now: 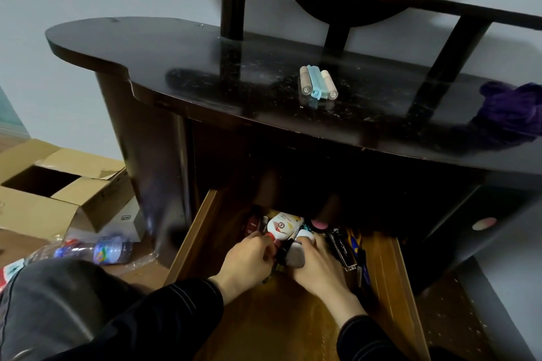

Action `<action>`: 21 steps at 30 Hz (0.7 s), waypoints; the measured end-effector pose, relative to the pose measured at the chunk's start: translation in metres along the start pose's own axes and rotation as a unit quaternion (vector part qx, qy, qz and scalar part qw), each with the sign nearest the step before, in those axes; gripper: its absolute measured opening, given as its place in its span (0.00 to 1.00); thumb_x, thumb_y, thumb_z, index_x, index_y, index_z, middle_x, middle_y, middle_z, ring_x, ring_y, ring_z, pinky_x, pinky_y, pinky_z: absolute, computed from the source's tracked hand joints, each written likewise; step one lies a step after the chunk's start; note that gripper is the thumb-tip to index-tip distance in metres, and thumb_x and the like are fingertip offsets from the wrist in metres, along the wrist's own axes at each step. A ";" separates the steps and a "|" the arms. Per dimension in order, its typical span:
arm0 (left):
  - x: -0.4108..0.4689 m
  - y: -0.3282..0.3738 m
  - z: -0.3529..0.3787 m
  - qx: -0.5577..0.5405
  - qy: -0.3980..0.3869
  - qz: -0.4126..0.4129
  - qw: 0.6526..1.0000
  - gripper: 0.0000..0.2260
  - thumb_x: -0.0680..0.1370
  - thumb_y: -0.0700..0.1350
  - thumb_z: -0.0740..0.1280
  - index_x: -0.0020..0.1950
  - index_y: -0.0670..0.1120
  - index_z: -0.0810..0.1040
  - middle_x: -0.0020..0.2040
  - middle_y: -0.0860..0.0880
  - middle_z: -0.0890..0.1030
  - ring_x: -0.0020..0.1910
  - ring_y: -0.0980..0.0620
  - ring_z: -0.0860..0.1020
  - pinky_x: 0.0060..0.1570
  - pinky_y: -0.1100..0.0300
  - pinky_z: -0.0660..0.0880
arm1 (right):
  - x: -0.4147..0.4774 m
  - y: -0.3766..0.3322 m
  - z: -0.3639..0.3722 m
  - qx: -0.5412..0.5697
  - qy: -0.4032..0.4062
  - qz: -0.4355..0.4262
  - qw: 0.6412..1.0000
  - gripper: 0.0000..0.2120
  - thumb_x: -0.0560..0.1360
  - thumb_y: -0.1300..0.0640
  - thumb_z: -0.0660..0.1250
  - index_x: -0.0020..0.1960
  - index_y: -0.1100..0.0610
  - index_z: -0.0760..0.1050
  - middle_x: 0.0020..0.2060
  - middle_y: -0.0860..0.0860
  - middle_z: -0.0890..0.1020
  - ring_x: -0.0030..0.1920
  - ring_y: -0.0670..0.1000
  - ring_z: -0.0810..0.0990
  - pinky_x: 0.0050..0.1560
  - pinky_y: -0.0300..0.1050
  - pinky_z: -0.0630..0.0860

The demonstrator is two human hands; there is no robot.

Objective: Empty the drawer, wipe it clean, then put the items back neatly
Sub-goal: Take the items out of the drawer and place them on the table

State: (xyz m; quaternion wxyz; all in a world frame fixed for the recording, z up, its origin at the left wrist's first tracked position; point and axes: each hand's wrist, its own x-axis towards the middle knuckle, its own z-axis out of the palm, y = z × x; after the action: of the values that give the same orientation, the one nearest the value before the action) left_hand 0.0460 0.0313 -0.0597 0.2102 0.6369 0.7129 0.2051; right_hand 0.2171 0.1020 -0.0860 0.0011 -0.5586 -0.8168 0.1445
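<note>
The open brown wooden drawer (pixel 390 272) is seen under the dark glossy bench (pixel 205 73), with cosmetics heaped at its back. A grey rounded container (pixel 296 258) is clamped in the grip of the right hand (pixel 318 265). The left hand (pixel 249 258) is curled among the items; whether its grip encloses anything cannot be told. 3 pastel plastic clips (pixel 318 83) and a purple cloth (pixel 510 114) are laid on the bench.

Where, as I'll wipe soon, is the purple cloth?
Head view: the purple cloth lies at the right end of the dark tabletop, right of the blue clip.
</note>
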 end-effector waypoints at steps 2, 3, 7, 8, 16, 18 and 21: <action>0.000 0.000 0.000 -0.002 0.007 0.000 1.000 0.07 0.77 0.40 0.61 0.50 0.49 0.76 0.51 0.51 0.74 0.45 0.50 0.76 0.37 0.60 0.71 | 0.003 -0.002 -0.002 -0.020 0.000 0.000 1.000 0.30 0.73 0.50 0.70 0.71 0.45 0.60 0.73 0.52 0.62 0.58 0.57 0.80 0.45 0.45 0.75; 0.000 0.000 0.000 -0.002 0.011 0.000 1.000 0.07 0.77 0.40 0.61 0.50 0.49 0.77 0.51 0.51 0.75 0.45 0.50 0.76 0.37 0.59 0.72 | 0.004 -0.002 -0.002 -0.033 0.003 0.001 0.999 0.30 0.73 0.50 0.71 0.71 0.46 0.60 0.73 0.53 0.63 0.56 0.57 0.81 0.44 0.45 0.74; 0.001 -0.001 -0.001 -0.005 0.041 -0.014 0.999 0.07 0.78 0.41 0.60 0.49 0.47 0.78 0.50 0.51 0.76 0.45 0.50 0.77 0.40 0.54 0.77 | 0.005 -0.003 0.000 -0.055 0.006 0.004 0.998 0.32 0.72 0.47 0.71 0.71 0.48 0.60 0.70 0.54 0.67 0.57 0.57 0.81 0.47 0.47 0.76; 0.001 -0.002 -0.001 -0.005 0.062 -0.020 0.998 0.07 0.78 0.42 0.60 0.49 0.47 0.78 0.50 0.51 0.76 0.46 0.50 0.76 0.42 0.54 0.77 | 0.005 -0.004 -0.001 -0.055 0.014 0.004 0.998 0.31 0.72 0.46 0.71 0.71 0.49 0.62 0.68 0.53 0.69 0.58 0.56 0.80 0.47 0.47 0.76; 0.009 -0.019 0.001 0.035 -0.008 -0.118 0.992 0.24 0.79 0.40 0.60 0.74 0.58 0.70 0.70 0.45 0.64 0.68 0.39 0.67 0.62 0.51 0.75 | 0.004 -0.001 0.002 -0.074 0.101 0.005 0.992 0.23 0.82 0.50 0.59 0.76 0.49 0.62 0.59 0.53 0.80 0.52 0.53 0.83 0.44 0.44 0.79; 0.011 -0.021 0.005 0.034 -0.046 -0.117 0.991 0.24 0.80 0.40 0.60 0.75 0.58 0.69 0.70 0.44 0.65 0.68 0.38 0.69 0.65 0.50 0.74 | 0.004 0.002 0.002 -0.076 0.096 0.008 0.993 0.22 0.83 0.52 0.57 0.77 0.48 0.62 0.62 0.52 0.79 0.52 0.52 0.83 0.44 0.44 0.78; 0.015 -0.023 0.009 0.028 -0.013 -0.117 0.993 0.22 0.80 0.39 0.62 0.72 0.55 0.71 0.67 0.44 0.69 0.60 0.43 0.76 0.57 0.56 0.77 | 0.003 0.001 0.001 -0.069 0.091 0.027 0.993 0.23 0.83 0.45 0.56 0.76 0.49 0.61 0.66 0.52 0.75 0.52 0.52 0.82 0.41 0.43 0.74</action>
State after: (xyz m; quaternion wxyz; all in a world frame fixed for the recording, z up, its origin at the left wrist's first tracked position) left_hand 0.0302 0.0442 -0.0805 0.2237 0.5574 0.7853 0.1505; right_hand 0.2163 0.1046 -0.0878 0.0327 -0.5897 -0.8061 0.0361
